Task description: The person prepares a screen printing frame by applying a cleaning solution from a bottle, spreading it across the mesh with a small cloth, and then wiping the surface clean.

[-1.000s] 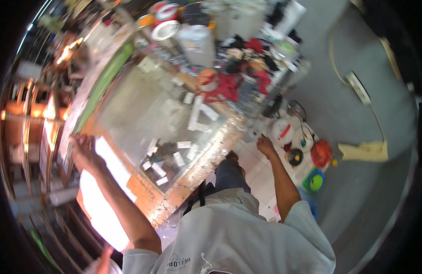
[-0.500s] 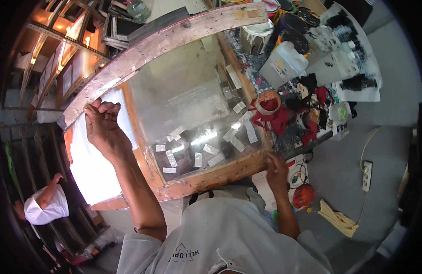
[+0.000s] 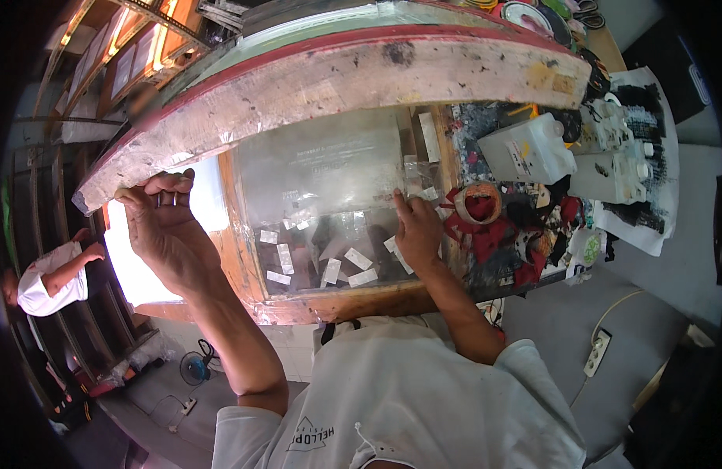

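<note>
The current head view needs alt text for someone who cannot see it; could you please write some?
A person's left hand is at the left end of a stained wooden frame, while the right hand points over a glassy panel dotted with white strips. Plastic jugs are to the right.

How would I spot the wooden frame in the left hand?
Start at the cloudy panel in front of the grey shirt. Over its far side, a long pale wooden frame arches, held near its left end by the left hand. Its red upper edge sets it apart from the browner border around the panel.
</note>
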`<state>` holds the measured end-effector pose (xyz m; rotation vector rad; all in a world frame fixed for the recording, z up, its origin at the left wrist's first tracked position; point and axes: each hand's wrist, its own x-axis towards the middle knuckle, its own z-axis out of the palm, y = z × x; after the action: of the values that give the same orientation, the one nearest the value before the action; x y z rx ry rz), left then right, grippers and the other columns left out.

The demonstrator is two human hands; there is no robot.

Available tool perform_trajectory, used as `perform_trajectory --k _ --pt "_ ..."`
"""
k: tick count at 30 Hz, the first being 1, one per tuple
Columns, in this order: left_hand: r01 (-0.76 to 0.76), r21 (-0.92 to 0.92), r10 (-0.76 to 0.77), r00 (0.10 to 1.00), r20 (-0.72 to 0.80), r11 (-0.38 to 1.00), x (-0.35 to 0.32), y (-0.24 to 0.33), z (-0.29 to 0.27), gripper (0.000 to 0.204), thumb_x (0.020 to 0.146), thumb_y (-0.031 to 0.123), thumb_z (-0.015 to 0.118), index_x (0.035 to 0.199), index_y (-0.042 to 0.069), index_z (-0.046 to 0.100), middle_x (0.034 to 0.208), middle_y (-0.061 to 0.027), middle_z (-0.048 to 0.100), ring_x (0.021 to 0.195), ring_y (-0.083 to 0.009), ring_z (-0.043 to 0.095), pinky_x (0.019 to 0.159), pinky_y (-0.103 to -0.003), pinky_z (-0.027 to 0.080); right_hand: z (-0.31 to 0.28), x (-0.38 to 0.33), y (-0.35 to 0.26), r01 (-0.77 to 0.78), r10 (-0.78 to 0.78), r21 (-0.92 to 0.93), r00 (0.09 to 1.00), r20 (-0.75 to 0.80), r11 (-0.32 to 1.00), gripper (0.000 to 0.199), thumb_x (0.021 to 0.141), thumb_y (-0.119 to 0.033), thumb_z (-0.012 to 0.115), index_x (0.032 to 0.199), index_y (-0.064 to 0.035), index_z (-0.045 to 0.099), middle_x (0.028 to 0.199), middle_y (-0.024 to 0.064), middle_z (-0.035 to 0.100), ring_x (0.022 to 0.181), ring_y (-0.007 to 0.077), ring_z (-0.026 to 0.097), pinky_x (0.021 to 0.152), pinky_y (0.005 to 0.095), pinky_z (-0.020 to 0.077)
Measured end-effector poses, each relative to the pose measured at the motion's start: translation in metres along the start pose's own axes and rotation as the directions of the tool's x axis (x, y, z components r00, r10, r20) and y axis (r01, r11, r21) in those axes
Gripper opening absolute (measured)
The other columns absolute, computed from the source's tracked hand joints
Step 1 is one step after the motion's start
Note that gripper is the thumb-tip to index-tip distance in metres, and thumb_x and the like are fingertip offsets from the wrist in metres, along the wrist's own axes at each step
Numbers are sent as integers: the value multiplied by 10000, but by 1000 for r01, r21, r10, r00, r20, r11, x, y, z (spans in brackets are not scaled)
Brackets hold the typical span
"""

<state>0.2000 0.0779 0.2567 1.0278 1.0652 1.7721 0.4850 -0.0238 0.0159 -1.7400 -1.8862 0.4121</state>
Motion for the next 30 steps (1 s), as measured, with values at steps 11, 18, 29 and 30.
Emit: perform_trajectory --k 11,18,29,30 --pt "-25 -34 22 996 -88 999 1 -2 9 345 1052 370 512 1088 38 598 920 -108 645 874 -224 607 1007 -473 439 8 -8 5 87 -90 -62 995 -47 994 778 678 73 658 1410 -166 549 942 92 529 866 307 554 714 445 462" --pt "-14 -76 4 992 -124 997 5 -3 9 386 1032 415 547 1107 38 582 899 -90 650 858 -211 583 960 -449 438 4 -11 4 69 -64 48 992 -106 996 503 773 21 682 1256 -112 637 941 106 570 854 308 580 730 440 475" --pt "13 -57 -22 988 -154 998 -3 -4 11 367 1031 412 558 1034 47 600 835 -81 679 798 -189 603 903 -416 469 -14 51 11 -391 382 88 918 103 916 256 817 -155 790 902 -40 576 715 85 632 598 213 615 577 341 485" --pt "21 -48 -27 991 -134 999 -3 -4 9 360 1028 411 562 1047 53 594 846 -68 663 811 -186 595 931 -429 454 -10 52 16 -422 406 163 905 125 892 248 818 -138 788 900 -41 575 710 72 624 600 191 602 576 328 479"
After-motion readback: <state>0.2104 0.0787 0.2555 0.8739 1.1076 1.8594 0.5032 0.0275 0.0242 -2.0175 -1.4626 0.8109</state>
